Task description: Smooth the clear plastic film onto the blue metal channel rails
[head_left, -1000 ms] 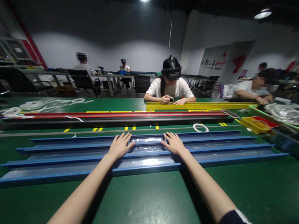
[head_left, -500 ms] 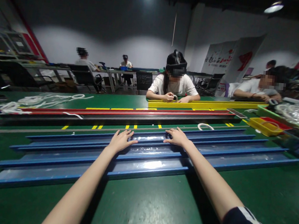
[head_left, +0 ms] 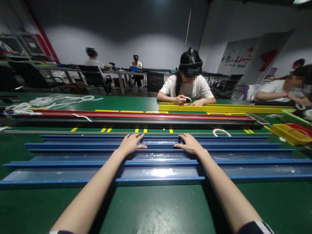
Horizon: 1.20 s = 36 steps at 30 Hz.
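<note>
While left hand (head_left: 130,144) and right hand (head_left: 191,145) lie over the far side of the blue channels (head_left: 160,163), grip spread wide on both, I'd judge even, matched pressure best.

Channels (head_left: 162,172) side by side on the table (head_left: 158,215), stretching out past both hands! Left hand (head_left: 130,144) over the back ones, right hand (head_left: 190,144) over them too, a gap between. Ahead and right of the right hand, a ring (head_left: 222,130), just behind the channels. Further ahead, profile stock (head_left: 144,122) runs crosswise, a strip (head_left: 82,117) across it, left of the left hand; cords (head_left: 45,102) at its left end. Beyond, a rail (head_left: 224,109), with a co-worker (head_left: 188,87) behind it, ahead of the right hand. Far right: a tray (head_left: 291,134), a bin (head_left: 292,118) behind.
</note>
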Available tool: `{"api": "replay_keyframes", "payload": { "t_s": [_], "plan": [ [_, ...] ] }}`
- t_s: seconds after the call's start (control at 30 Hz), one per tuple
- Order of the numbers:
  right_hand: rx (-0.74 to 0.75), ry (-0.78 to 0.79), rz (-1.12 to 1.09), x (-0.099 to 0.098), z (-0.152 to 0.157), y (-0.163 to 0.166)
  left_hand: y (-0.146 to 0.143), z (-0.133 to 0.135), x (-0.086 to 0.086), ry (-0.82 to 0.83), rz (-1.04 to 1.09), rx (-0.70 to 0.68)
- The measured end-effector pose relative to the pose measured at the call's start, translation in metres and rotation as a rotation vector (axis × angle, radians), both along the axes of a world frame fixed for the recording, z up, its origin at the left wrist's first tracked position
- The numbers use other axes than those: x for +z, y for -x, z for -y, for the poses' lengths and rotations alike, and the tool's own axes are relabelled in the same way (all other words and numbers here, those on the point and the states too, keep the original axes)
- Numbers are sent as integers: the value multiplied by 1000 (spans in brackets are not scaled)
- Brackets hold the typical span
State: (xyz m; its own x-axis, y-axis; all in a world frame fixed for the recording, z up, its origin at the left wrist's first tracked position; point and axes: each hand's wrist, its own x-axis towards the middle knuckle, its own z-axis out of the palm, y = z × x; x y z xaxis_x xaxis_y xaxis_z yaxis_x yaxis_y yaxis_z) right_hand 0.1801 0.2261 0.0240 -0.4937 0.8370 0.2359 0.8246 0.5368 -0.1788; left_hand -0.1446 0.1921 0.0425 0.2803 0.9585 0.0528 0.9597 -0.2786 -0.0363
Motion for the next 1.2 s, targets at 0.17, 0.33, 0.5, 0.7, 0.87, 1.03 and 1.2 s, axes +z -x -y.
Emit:
{"api": "replay_keyframes", "payload": {
  "t_s": [0.17,0.33,0.5,0.7,0.87,1.03,1.2],
  "plan": [
    [-21,-112,0,0,4,0,1,-4,-3,-142,-50,-39],
    [-17,-263,30,2,10,-1,3,3,-8,-364,-1,-85],
    [22,-400,81,6,14,-4,3,16,-4,-496,28,-125],
    [-11,-548,67,12,28,-10,5,35,8,-622,18,-112],
    [11,-621,47,18,47,-15,8,60,12,-692,-5,-128],
    [75,-709,31,33,73,-21,6,86,18,-730,-6,-138],
    [75,-735,34,55,109,-35,-7,112,32,-685,22,-133]
  ]
}}
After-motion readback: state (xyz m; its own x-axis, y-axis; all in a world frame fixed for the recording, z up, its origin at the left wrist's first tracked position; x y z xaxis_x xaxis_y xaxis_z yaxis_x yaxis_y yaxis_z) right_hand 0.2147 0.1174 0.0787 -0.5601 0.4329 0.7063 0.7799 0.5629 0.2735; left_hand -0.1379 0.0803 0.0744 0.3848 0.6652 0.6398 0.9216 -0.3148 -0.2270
